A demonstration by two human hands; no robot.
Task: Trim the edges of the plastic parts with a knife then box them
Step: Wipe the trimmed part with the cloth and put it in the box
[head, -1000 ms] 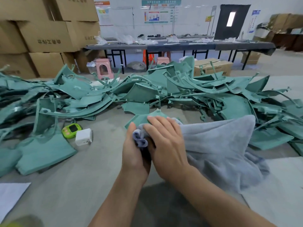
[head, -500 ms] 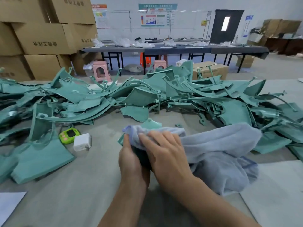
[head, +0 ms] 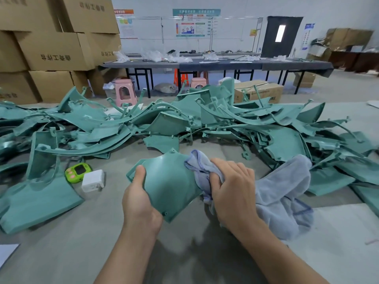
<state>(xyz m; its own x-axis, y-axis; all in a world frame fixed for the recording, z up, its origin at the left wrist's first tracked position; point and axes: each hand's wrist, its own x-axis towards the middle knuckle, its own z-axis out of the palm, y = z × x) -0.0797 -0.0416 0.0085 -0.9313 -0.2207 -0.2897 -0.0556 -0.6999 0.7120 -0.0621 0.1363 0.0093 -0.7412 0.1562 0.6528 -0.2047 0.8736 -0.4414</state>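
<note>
both hands are gripping as the cloth (head: 283, 191) is sliding rightward off the plastic part (head: 168, 181), now uncovered above the worktop's (head: 61, 242) near edge: left hand (head: 139, 201) pinching the part, right hand (head: 233, 187) clutching the cloth at its rim, so wiping is probably finishing before boxing.

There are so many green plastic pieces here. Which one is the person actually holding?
The curved panel nearest the camera: the left hand grips it, and the right hand holds a cloth against it. The rest lie piled.
</note>
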